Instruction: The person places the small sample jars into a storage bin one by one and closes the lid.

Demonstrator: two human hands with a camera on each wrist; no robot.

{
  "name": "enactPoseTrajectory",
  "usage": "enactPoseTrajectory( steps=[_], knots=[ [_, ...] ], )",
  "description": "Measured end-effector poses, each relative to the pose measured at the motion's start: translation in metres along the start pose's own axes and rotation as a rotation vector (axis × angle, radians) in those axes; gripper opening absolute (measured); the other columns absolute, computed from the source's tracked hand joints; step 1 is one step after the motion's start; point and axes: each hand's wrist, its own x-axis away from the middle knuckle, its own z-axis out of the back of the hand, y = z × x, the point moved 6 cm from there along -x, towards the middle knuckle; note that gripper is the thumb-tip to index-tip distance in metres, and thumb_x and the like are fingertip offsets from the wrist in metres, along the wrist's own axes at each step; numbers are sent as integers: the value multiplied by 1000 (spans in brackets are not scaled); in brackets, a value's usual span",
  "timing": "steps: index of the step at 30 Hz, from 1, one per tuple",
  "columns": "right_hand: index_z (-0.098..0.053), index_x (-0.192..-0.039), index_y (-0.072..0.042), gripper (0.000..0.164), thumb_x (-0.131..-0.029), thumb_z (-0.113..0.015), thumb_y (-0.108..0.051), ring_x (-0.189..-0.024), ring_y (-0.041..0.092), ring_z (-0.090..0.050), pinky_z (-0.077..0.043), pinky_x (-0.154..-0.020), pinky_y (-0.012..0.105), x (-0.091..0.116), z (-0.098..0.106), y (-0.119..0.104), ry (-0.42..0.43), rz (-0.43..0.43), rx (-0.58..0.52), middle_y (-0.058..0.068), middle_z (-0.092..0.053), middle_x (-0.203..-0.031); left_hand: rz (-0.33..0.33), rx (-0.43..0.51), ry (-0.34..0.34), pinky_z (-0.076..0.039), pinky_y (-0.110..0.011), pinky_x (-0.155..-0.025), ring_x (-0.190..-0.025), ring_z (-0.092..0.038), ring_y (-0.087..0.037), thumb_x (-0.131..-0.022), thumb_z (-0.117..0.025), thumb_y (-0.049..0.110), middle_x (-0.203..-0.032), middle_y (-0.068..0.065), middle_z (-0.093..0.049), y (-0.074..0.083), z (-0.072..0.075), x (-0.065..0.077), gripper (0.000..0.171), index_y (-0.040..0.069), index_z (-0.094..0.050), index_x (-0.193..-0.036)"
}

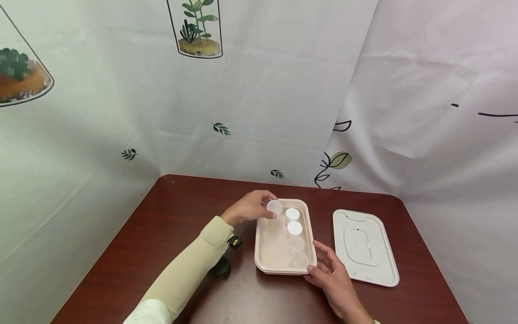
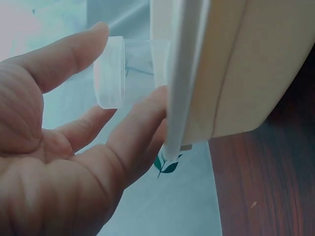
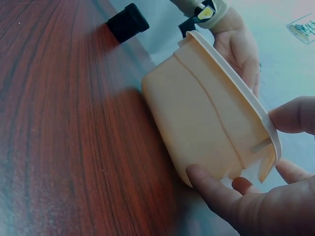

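A beige plastic container [image 1: 272, 252] stands on the table. Along its right side sit two jars with solid white lids [image 1: 292, 214] and two jars with translucent lids [image 1: 296, 244]. My left hand [image 1: 252, 206] pinches a small clear jar [image 2: 140, 66] with a frosted screw lid [image 2: 110, 73] between thumb and fingers. That jar is at the container's far left corner, beside the rim. With the thumb at the rim and fingers against the outer wall, my right hand [image 1: 332, 280] grips the container's near right corner.
Right of the container lies its pale lid [image 1: 366, 247], flat on the dark red table [image 1: 202, 202]. A black round object [image 1: 221, 268] stands near the left forearm, also seen in the right wrist view. A printed white curtain [image 1: 259, 112] hangs behind the table.
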Motion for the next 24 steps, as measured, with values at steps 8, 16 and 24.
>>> enactPoseTrajectory(
  steps=[8, 16, 24],
  knots=[
    [-44, -157, -15, 72, -93, -69, 6, -115, 27, -70, -64, -85, 45, 1, -1, 1, 5, -3, 2, 25, -51, -149, 3, -177, 25, -58, -37, -88, -103, -66, -21, -83, -88, 15, -118, -10, -73, 2, -17, -13, 45, 6, -69, -122],
    [-43, -157, -14, 72, -93, -69, 6, -116, 27, -69, -64, -85, 45, 2, -2, 2, -1, -7, -4, 25, -51, -149, 29, -362, -9, -56, -34, -82, -89, -63, -18, -84, -85, 14, -107, -7, -73, 3, -36, -18, 37, 4, -70, -117],
    [-43, -157, -15, 72, -93, -70, 6, -117, 26, -69, -64, -85, 44, 2, -2, 2, 0, -8, 0, 25, -51, -148, -23, -512, -19, -38, -26, -59, -66, -44, -16, -78, -78, 2, -72, 0, -49, 9, -44, -23, 21, 10, -58, -79]
  ],
)
